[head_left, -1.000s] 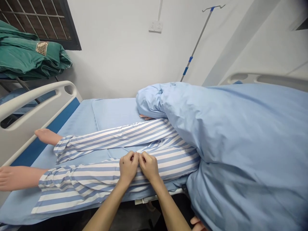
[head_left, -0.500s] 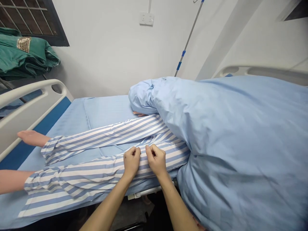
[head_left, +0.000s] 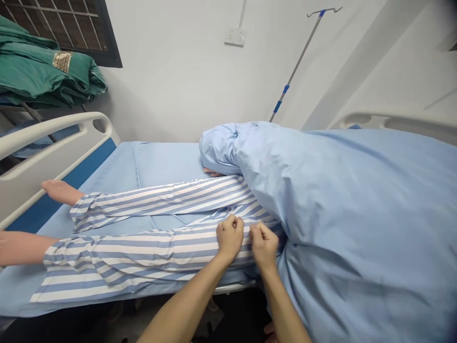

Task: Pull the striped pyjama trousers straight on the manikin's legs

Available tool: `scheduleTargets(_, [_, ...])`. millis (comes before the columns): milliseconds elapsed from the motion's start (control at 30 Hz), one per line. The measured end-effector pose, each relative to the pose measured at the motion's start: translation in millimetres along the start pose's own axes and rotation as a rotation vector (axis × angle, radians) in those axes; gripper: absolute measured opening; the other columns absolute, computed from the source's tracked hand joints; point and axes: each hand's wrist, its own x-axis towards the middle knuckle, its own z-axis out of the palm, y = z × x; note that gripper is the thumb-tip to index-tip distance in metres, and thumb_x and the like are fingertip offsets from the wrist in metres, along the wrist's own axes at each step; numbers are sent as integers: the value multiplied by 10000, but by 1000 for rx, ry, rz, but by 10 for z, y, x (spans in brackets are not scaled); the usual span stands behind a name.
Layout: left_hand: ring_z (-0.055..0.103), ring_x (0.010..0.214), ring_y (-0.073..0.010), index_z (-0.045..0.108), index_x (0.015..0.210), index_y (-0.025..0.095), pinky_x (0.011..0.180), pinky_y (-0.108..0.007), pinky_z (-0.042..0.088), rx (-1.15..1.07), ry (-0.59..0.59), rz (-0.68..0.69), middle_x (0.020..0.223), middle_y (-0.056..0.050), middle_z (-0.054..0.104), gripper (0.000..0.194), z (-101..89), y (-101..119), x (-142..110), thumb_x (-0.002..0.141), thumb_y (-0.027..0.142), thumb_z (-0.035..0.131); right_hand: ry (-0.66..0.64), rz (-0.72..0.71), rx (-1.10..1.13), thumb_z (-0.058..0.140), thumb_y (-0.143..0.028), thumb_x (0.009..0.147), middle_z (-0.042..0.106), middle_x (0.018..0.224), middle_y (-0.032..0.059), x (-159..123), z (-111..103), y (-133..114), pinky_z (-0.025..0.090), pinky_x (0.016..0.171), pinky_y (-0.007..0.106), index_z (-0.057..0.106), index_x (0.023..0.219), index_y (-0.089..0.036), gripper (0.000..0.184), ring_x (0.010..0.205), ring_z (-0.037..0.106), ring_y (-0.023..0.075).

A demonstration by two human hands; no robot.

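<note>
My left hand (head_left: 230, 236) is curled into a fist at the upper thigh of the blue-and-white striped trousers (head_left: 143, 247). Close beside it on the right, my right hand (head_left: 264, 243) makes another fist, near the edge of the blue quilt (head_left: 357, 200). Nothing shows in either fist; whether they press on the cloth or hover just over it is hard to tell. The trousers are on a lying figure whose bare feet (head_left: 60, 190) point left. The quilt covers the rest of the figure, except for a few fingers (head_left: 213, 173) at its edge.
A bed with a blue sheet (head_left: 164, 159) carries the figure. The pale footboard (head_left: 60, 147) stands at the left, and a headboard (head_left: 410, 121) at the right. Behind the bed are an IV pole (head_left: 300, 62), a wall socket (head_left: 235, 36) and a folded green bundle (head_left: 43, 71).
Both fists have shifted right along the thigh, closer to the quilt. The view has also moved a little, with the top of the IV pole now showing.
</note>
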Motion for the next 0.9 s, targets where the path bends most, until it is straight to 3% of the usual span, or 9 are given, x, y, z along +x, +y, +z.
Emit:
scheduleTargets(133, [375,534,-109,377,539,197,563,-254,273,59,-57,21,515,11,445,331,80,-19,-24,842,330,355,-11,-77,-151,492,-360,772,259,459,-66,108,-74,82,246,472,223,302,490,-191,380,450,262,65])
scheduleTargets(300, [454,572,-129,470,577,204,590,-264,289,75,-83,-9,586,-24,560,303,220,72,0,838,321,369,86,73,-24,470,-378,795,284,472,-60,191,-106,115,266,454,214,313,508,-196,374,464,293,75])
scheduleTargets(433, [477,589,-147,551,618,213,592,-283,273,188,-79,-33,613,-46,598,256,309,75,24,806,327,420,123,70,-49,497,-359,781,290,482,-58,287,-170,145,272,472,219,324,505,-192,365,476,289,76])
scheduleTargets(567, [432,553,-117,526,561,198,564,-253,286,17,-173,-12,541,-7,532,272,211,33,39,783,331,443,113,116,-168,479,-338,763,252,468,-59,307,-118,283,257,478,232,292,489,-199,360,463,277,79])
scheduleTargets(667, [397,528,-96,476,524,180,532,-231,291,-135,-241,-44,493,27,435,291,-125,-44,45,773,327,441,111,89,-241,472,-346,763,248,481,-54,277,-82,364,245,490,245,290,495,-200,355,468,281,85])
scheduleTargets(733, [380,527,-87,441,508,174,527,-222,287,-144,-245,-26,490,40,387,294,-534,-165,43,767,313,440,117,87,-265,467,-365,765,249,482,-49,266,-83,399,243,494,255,291,494,-204,361,465,283,90])
scheduleTargets(800, [362,532,-84,414,498,172,530,-219,281,-64,-210,20,494,44,362,295,-1095,-355,46,763,300,434,119,84,-294,467,-383,759,255,478,-44,268,-91,427,243,498,266,295,486,-208,366,459,288,96])
scheduleTargets(900, [358,541,-86,407,510,174,546,-219,287,105,-65,20,514,41,373,297,-2104,-721,85,769,319,411,120,66,-332,482,-390,733,269,474,-33,277,-84,449,244,504,284,315,471,-215,357,451,301,103])
